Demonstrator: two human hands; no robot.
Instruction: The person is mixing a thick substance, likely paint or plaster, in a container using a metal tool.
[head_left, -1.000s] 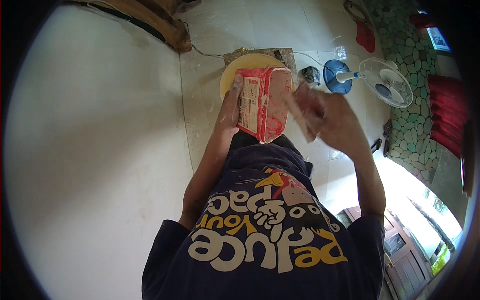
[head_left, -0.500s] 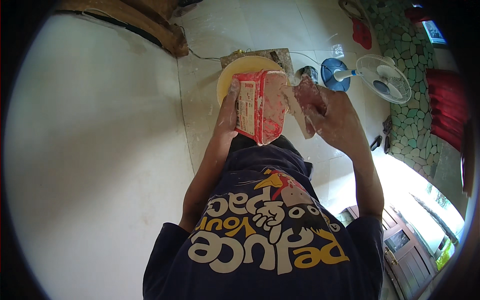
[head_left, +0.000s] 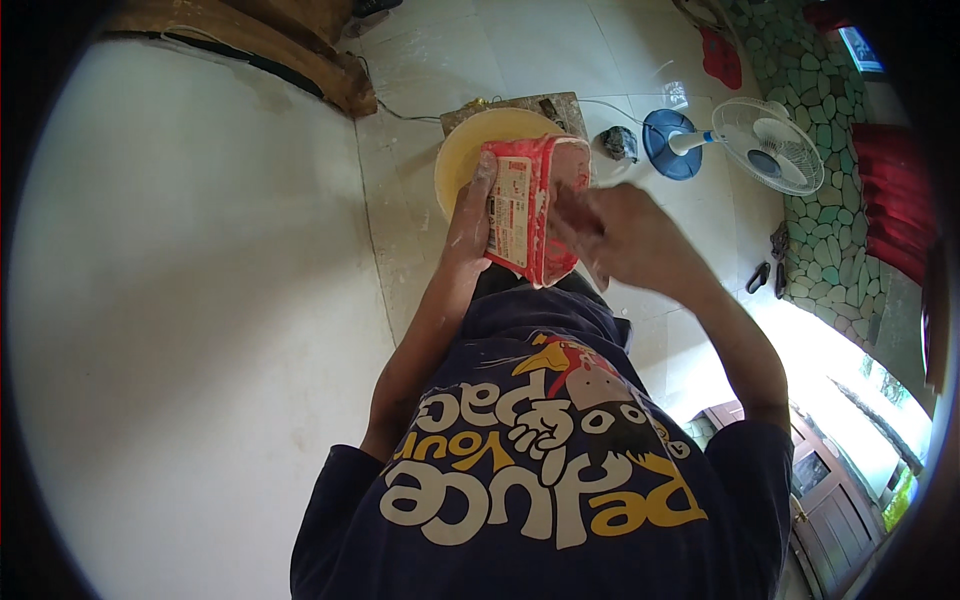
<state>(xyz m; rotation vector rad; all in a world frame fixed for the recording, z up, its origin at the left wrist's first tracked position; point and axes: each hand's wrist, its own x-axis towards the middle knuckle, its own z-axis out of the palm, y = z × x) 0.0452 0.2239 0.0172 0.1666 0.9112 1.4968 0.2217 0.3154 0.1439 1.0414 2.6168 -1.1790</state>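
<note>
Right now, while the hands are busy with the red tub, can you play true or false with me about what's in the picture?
1. The left hand holds the red tub. True.
2. The right hand has a flat tool, blurry now, near the tub's smeared side. True.
3. Both hands wear gloves. False: both are bare.
4. The fan has a blue base. True.
5. The fan is left of the tub in the picture. False: it is on the right.
6. The round basin behind the tub is dark green. False: it is pale yellow.
</note>
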